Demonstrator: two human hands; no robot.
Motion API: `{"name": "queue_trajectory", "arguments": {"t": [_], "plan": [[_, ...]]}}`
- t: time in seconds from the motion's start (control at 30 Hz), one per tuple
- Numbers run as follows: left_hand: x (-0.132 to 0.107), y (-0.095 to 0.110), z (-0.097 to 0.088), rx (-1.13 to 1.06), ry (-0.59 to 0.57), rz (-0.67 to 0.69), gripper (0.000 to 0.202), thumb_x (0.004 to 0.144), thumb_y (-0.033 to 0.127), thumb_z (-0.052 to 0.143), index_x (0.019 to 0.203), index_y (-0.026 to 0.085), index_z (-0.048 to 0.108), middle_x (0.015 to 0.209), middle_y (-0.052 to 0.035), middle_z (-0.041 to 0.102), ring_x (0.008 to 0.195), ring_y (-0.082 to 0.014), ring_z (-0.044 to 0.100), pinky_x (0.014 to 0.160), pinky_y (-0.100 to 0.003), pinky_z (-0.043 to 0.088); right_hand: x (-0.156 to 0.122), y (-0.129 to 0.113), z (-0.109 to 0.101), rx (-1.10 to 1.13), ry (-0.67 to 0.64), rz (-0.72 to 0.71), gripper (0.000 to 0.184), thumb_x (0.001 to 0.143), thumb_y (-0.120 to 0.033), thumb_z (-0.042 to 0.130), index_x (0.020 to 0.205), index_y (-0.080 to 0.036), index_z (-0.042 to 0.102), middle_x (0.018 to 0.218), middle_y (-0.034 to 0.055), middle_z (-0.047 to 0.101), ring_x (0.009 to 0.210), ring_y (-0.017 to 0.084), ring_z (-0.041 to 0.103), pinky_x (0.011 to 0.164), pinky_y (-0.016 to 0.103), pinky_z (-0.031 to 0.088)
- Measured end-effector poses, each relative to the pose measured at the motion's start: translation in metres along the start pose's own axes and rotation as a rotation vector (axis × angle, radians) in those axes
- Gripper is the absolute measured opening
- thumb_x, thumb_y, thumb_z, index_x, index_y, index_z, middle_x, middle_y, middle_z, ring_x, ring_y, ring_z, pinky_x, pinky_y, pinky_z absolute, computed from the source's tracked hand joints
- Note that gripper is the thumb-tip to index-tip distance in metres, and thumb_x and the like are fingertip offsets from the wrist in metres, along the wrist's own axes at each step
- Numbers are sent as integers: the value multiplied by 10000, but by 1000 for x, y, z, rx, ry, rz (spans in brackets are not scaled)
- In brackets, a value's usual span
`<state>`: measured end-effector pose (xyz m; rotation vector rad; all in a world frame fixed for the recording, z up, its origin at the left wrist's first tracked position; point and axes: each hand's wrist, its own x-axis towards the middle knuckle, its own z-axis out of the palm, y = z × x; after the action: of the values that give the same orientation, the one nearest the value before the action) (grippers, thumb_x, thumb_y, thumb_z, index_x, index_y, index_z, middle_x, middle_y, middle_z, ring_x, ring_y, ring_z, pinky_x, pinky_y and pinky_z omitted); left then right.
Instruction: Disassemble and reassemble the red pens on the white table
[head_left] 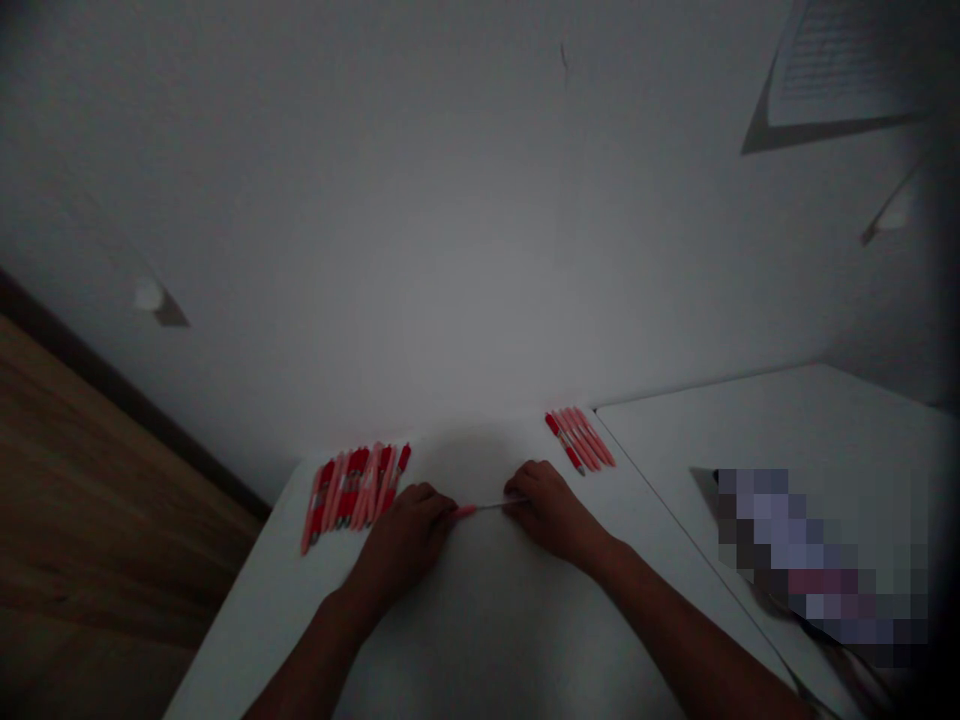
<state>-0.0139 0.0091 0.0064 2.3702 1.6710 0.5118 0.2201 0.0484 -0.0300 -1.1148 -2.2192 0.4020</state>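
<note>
My left hand [405, 535] and my right hand [551, 510] rest on a white table [480, 620], fingers closed on opposite ends of a slim pen [487, 507]. The pen has a pink end by my left fingers and a thin pale middle; its other end is hidden in my right hand. Just beyond my left hand lies a tight row of red and pink pens [356, 497]. A smaller group of the same pens [577, 440] lies beyond my right hand, near the table's far corner.
A second white table [772, 440] abuts on the right, holding a blurred, indistinct object [817, 550]. A white wall [480, 200] rises beyond the table, with a sheet of printed paper [840, 65] at the upper right. Wooden flooring [90, 500] lies to the left.
</note>
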Motion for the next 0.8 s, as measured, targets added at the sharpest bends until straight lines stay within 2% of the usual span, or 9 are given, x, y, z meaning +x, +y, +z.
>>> {"name": "queue_trajectory", "arguments": {"t": [0.1, 0.3, 0.4, 0.5, 0.7, 0.8], "plan": [[0, 1, 0, 5, 8, -7, 378, 930, 465, 392, 922, 228, 687, 901, -55, 609, 859, -192, 568, 796, -340, 438, -1, -4, 3, -28, 29, -12, 231, 788, -208, 679, 1011, -187, 625, 983, 67, 590, 958, 211, 512, 833, 351, 438], [0, 4, 0, 21, -7, 2, 390, 929, 476, 381, 930, 233, 686, 902, -58, 607, 863, -193, 567, 799, -329, 442, 0, -14, 16, -85, 60, -123, 242, 846, -246, 635, 1085, -211, 646, 1031, 78, 615, 998, 216, 520, 880, 368, 428], [0, 4, 1, 28, -11, -2, 386, 926, 480, 384, 935, 240, 686, 910, -57, 610, 870, -195, 569, 800, -326, 442, 2, -16, 19, -85, 32, -143, 141, 883, -233, 590, 978, -216, 693, 943, 64, 626, 943, 193, 534, 835, 331, 438], [0, 5, 0, 19, -16, -8, 391, 923, 490, 385, 936, 244, 688, 918, -57, 613, 877, -197, 572, 788, -322, 444, 4, -15, 18, -80, 31, -105, 139, 897, -209, 567, 897, -206, 706, 873, 54, 615, 890, 178, 534, 797, 305, 441], [1, 1, -2, 34, 23, -34, 390, 918, 487, 401, 904, 233, 696, 908, -57, 623, 882, -204, 576, 818, -345, 434, 4, -12, 18, -40, 26, -60, 122, 890, -194, 577, 857, -190, 695, 851, 46, 604, 873, 174, 526, 787, 292, 442], [1, -4, 1, 40, 63, -112, 389, 919, 479, 396, 955, 221, 684, 920, -66, 635, 879, -213, 588, 824, -357, 436, 5, -12, 19, -28, 27, -52, 114, 890, -185, 576, 870, -187, 688, 864, 46, 607, 882, 171, 528, 795, 289, 442]]}}
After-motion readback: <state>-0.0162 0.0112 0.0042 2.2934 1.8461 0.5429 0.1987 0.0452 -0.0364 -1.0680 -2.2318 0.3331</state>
